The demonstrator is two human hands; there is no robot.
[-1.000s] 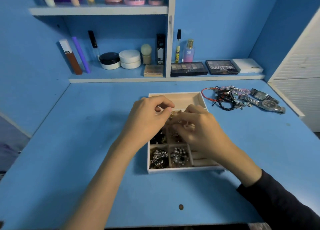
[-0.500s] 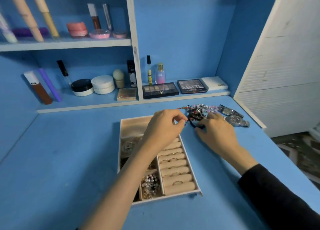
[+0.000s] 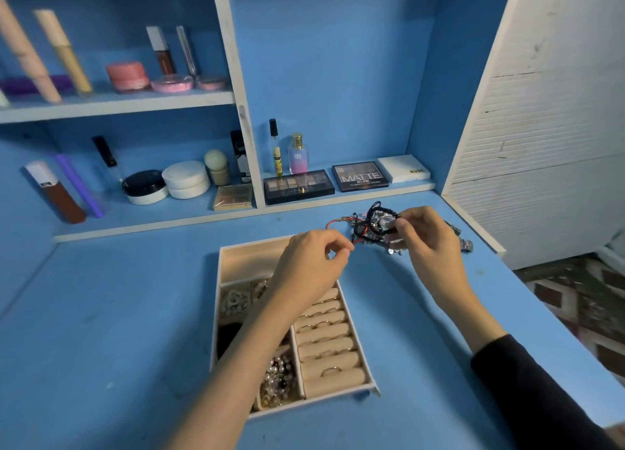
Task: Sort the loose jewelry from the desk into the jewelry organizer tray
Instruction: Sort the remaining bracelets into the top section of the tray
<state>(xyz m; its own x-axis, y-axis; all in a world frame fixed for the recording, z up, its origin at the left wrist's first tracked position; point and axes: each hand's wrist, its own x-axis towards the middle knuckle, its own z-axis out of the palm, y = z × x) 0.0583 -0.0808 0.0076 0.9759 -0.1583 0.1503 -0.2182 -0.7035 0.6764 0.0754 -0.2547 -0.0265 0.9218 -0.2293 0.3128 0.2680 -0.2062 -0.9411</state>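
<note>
- Our left hand (image 3: 311, 263) hovers over the far end of the tray (image 3: 236, 256), with thumb and forefinger closed in a pinch on what looks like the end of a red cord (image 3: 335, 224); the other fingers curl loosely
- Our right hand (image 3: 426, 236) pinches a dark bracelet (image 3: 382, 217) at the top of the tangled pile (image 3: 367, 238), which sits on the desk (image 3: 118, 314) just beyond the tray's far right corner
- The step in hand, as we judge it, is teasing one piece free of the tangle, so we should draw the two pinches apart slowly and watch which strands go taut
- If the whole pile rises with it, we would rather set it down and pin the rest flat with spare fingers than tug; thin cords and clasps may snag
- A silvery watch band (image 3: 466, 245) shows past our right hand, close against the pile; we would leave it until the cords are out
- The tray's wide far compartment looks bare and lies nearest, a sensible home for bracelets; the ring rolls (image 3: 328, 344) and the small near compartments already hold pieces
</note>
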